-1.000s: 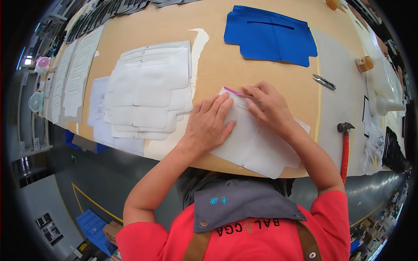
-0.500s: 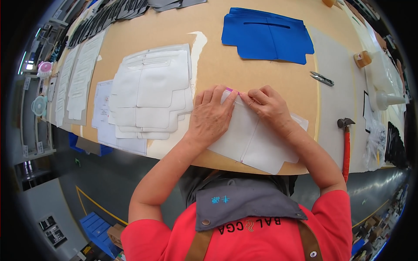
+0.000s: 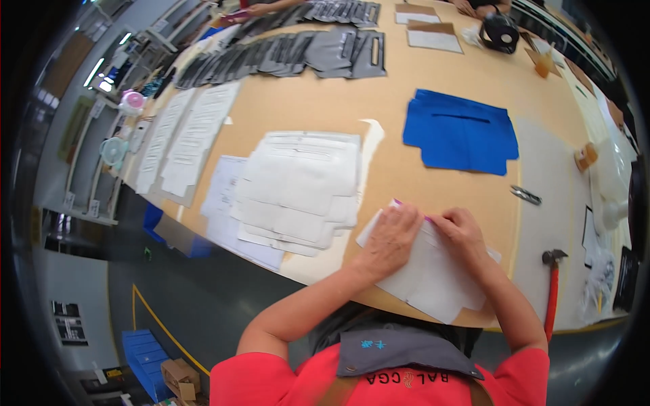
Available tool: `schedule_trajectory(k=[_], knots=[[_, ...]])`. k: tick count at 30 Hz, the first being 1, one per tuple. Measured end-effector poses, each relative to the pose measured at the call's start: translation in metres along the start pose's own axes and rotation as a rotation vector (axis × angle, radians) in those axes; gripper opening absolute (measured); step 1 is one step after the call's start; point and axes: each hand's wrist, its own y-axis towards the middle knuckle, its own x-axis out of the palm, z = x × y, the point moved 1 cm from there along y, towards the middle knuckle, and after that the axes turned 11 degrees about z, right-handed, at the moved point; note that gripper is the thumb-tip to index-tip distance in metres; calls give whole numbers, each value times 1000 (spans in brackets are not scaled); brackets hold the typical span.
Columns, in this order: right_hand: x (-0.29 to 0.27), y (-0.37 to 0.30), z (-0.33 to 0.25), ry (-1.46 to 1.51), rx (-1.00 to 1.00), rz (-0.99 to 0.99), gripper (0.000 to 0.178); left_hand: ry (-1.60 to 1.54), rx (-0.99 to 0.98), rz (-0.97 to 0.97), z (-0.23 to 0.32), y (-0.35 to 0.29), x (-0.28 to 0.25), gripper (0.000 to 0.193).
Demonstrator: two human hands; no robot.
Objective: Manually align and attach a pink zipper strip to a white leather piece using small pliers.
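Note:
A white cut piece [image 3: 433, 271] of sheet material lies at the table's front edge, under both hands. Along its far edge runs a thin purple strip [image 3: 397, 201], mostly covered by fingers. My left hand [image 3: 391, 242] rests on that edge with its fingers laid flat. Close by, my right hand [image 3: 464, 237] has its fingers curled and pinched at the strip's right part; the exact grip is partly hidden. To the left is a stack of white cut pieces [image 3: 305, 169]. Farther off on the right lie blue cut pieces [image 3: 464, 135] with a slot.
Right of my hands are thread snips [image 3: 525, 195], a red-handled hammer [image 3: 553, 291] and an amber bottle [image 3: 586, 156]. Grey pieces [image 3: 284, 54] line the back left. Long white sheets [image 3: 196, 139] lie at the left. Other people's hands show at the far edge, near a black round device [image 3: 500, 32].
The view has tilted up, so the table appears lower and farther right, showing more of its far side. My left hand's fingers now lie across the purple strip, where the thumb was beside it before.

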Motion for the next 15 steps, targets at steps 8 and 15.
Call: schedule_trajectory(k=[8,15], knots=[[-11,-4,1,40,-20,22,31,93,45,17,9,-2,1,52],[-18,-9,2,91,50,43,27,-3,5,-64,23,-2,0,51]])
